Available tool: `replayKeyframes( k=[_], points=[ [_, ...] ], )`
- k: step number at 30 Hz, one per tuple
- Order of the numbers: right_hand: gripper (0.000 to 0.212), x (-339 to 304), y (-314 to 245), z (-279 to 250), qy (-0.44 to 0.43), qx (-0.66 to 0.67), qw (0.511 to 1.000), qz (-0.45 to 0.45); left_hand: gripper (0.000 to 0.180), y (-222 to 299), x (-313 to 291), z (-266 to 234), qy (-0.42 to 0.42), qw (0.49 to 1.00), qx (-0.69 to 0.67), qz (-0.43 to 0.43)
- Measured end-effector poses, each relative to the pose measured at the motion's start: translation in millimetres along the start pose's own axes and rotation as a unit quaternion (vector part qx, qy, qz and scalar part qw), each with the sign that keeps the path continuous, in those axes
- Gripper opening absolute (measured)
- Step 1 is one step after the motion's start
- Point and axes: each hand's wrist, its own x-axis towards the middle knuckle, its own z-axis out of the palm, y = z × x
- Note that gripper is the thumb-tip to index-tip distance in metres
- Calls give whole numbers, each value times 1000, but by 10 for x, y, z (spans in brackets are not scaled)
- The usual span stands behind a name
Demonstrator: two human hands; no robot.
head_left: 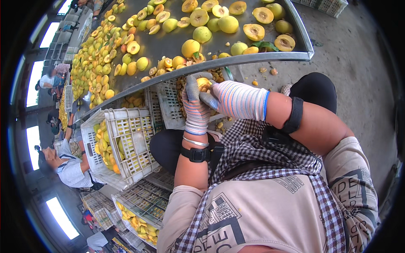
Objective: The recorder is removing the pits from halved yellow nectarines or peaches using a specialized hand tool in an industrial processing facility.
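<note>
My left hand [195, 101], in a striped glove with grey coated fingers, is closed around a yellow peach half [204, 82]. Its orange cut face shows between my two hands. My right hand [233, 99], gloved the same way, is closed right beside the fruit, its fingers meeting it; whatever it grips is hidden by the fingers. Both hands are just on my side of the metal table's rim [253, 58]. Below them, partly covered, a crate [169, 103] stands next to a heap of brownish peach scraps [216, 75].
Whole and halved peaches [198, 17] spread over the table, piled thickly at left. A white crate of peach pieces [130, 139] stands left of my knee, above another crate [145, 202]. At left a co-worker [76, 164] reaches toward the table. Fruit bits dot the concrete floor [346, 76].
</note>
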Motion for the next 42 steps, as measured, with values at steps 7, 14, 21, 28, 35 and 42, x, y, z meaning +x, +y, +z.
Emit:
replayKeyframes(
  k=[7,14,21,28,35,42],
  points=[
    [40,36,-56,-162,-36,-42,996,69,40,-175,-43,-73,-5,990,-13,-143],
    [49,39,-3,-2,-131,476,845,205,50,87,11,80,81,939,-283,-177],
    [41,41,9,19,-182,600,742,236,45,67,-81,172,123,872,-443,-167],
    [24,133,-147,-108,-50,-182,980,70,52,-161,-148,-15,147,932,-152,-295],
    [33,379,-247,167,-113,-308,942,63,46,146,-314,-898,156,910,-148,-355],
    [28,372,-27,211,-104,-246,960,87,44,352,-568,-2353,387,880,268,-62]
  ],
)
